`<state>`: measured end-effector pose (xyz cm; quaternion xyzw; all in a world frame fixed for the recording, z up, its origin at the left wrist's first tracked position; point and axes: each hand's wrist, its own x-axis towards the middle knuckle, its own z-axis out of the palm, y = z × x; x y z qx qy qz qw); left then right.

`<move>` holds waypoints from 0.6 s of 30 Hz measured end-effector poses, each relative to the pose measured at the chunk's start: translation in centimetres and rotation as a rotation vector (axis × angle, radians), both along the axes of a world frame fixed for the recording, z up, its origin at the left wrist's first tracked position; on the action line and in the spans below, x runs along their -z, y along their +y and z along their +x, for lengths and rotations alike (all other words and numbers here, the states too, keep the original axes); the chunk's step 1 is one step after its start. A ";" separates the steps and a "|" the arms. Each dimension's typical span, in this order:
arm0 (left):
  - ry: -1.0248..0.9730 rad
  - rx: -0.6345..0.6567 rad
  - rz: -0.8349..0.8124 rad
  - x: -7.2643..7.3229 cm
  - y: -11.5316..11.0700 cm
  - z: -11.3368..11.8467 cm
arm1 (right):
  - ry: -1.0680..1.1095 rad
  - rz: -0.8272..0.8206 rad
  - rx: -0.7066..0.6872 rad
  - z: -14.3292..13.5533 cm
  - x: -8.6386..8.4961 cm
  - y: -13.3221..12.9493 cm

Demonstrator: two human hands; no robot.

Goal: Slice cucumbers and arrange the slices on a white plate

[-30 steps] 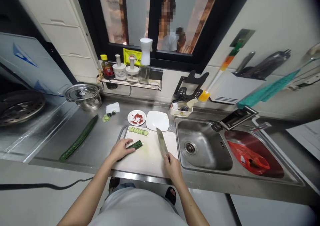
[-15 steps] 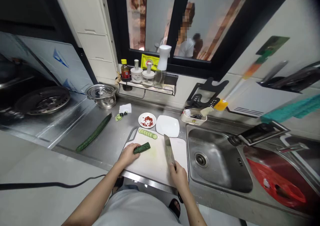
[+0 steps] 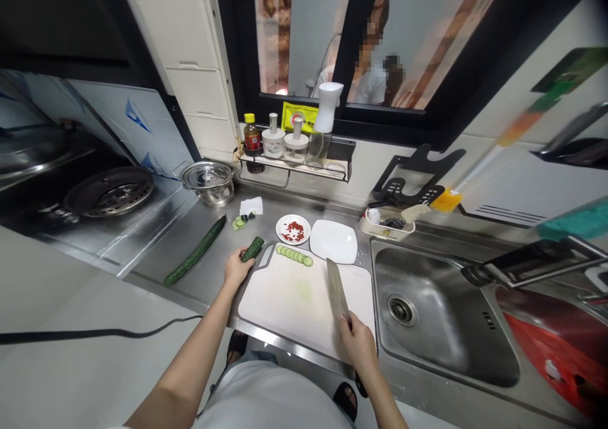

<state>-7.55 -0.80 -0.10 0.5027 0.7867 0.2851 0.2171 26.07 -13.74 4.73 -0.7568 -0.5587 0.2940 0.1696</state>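
Short dark-green cucumber stub: gripped in the left hand; carried off the white plastic cutting board since half a second ago, now held just past its left edge above the steel counter. Slicing is judged paused.
Steel cleaver: clasped by the handle in the right hand, blade laid flat on the board as before.
Row of pale cucumber slices: unmoved at the board's far edge.
Long whole cucumber: lying on the counter, left of the stub.
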 end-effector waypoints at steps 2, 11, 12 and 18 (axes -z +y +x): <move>0.027 0.002 -0.014 0.4 0.3 0.1 | -0.002 0.001 -0.002 0.0 0.0 0.1; 0.097 0.022 -0.076 1.6 0.0 0.7 | -0.015 -0.019 0.020 0.3 -0.4 0.0; 0.111 0.033 -0.080 1.6 0.0 0.7 | -0.016 -0.026 0.020 0.3 -0.5 0.0; 0.265 0.019 -0.042 0.0 -0.8 1.2 | -0.022 -0.019 0.037 0.1 -0.4 -0.2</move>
